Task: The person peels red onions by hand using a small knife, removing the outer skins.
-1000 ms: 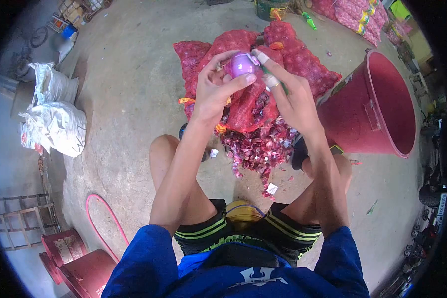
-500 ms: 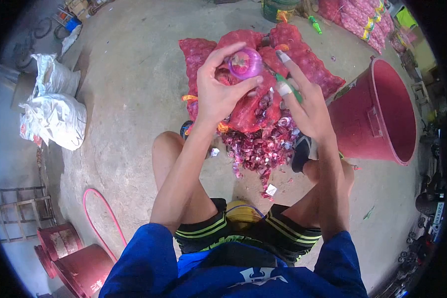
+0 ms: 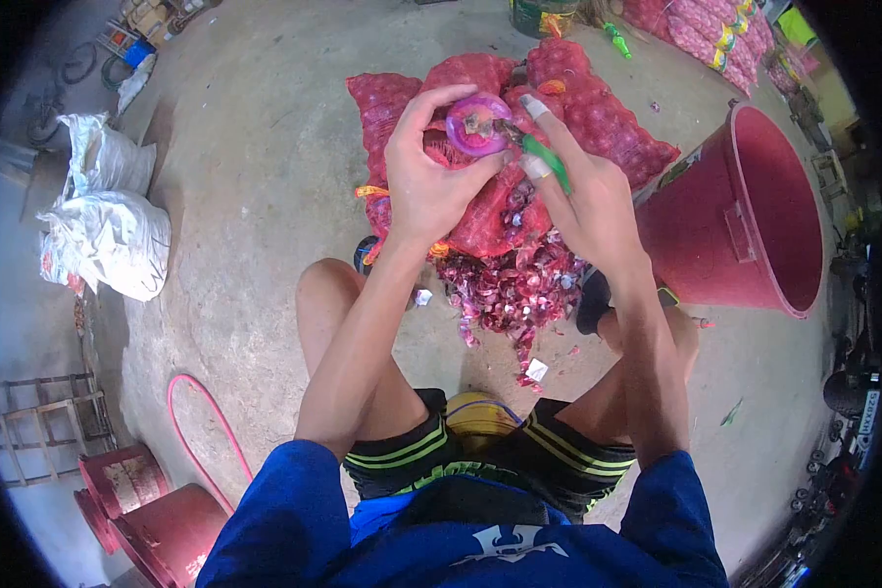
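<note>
A purple-red onion (image 3: 464,140) is gripped between the thumb and fingers of my left hand (image 3: 424,193), its cut or root end turned up toward me. My right hand (image 3: 594,201), with white wraps on the thumb and a finger, is closed around the green handle of a small knife (image 3: 549,160). The dark blade reaches the right side of the onion's end. Below both hands lie red mesh sacks (image 3: 485,220), filled with onions. A heap of loose onion skins (image 3: 519,297) spreads over the floor between my feet.
To the right stands a large red bin (image 3: 701,230), tilted toward me in view. White sacks (image 3: 118,235) sit at the left, and red buckets (image 3: 171,524) with a pink hose (image 3: 209,397) at the lower left. More mesh sacks (image 3: 701,34) are stacked at the upper right.
My right hand has moved left, bringing the knife from beside the onion onto its end. The onion has shifted slightly left in my left hand.
</note>
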